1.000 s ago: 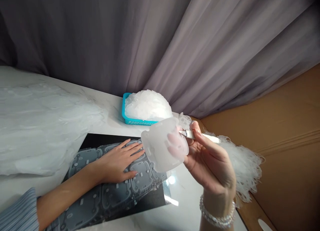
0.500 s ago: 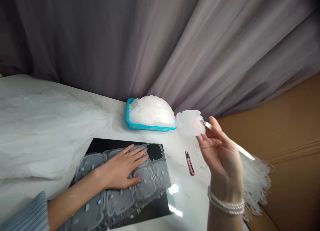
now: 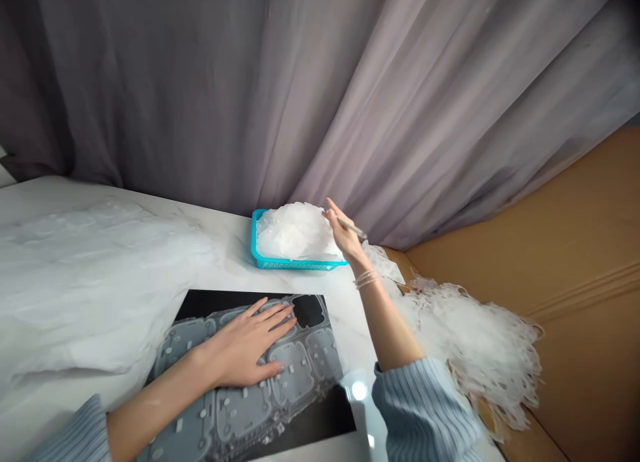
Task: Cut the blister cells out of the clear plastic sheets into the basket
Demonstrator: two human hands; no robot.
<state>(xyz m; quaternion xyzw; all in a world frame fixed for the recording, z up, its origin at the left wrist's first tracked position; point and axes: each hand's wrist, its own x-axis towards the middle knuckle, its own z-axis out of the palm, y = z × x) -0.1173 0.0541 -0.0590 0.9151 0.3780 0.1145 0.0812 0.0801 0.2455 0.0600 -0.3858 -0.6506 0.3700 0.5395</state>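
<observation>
My left hand (image 3: 250,345) lies flat with fingers spread on a clear moulded sheet (image 3: 240,409) of several rounded panels. Beneath it is a black mat (image 3: 327,415); one panel opening near my fingertips shows bare black. My right hand (image 3: 345,235) is at the right end of a blue basket (image 3: 295,263), closed round a slim pen-like tool (image 3: 357,231). Its tip is hidden by the fingers. A heap of translucent white pieces (image 3: 295,230) rises above the basket rim, and my fingers are over its right side.
A large pile of translucent sheets (image 3: 90,282) covers the left of the marble table (image 3: 233,239). Stringy white offcuts (image 3: 475,342) hang over the right edge beside a brown surface (image 3: 575,249). A grey curtain (image 3: 200,95) closes off the back.
My right hand has moved left to the basket; the translucent piece at the tool's tip no longer shows apart from the heap. My right arm now hides the small pink snips. My left hand stays put.
</observation>
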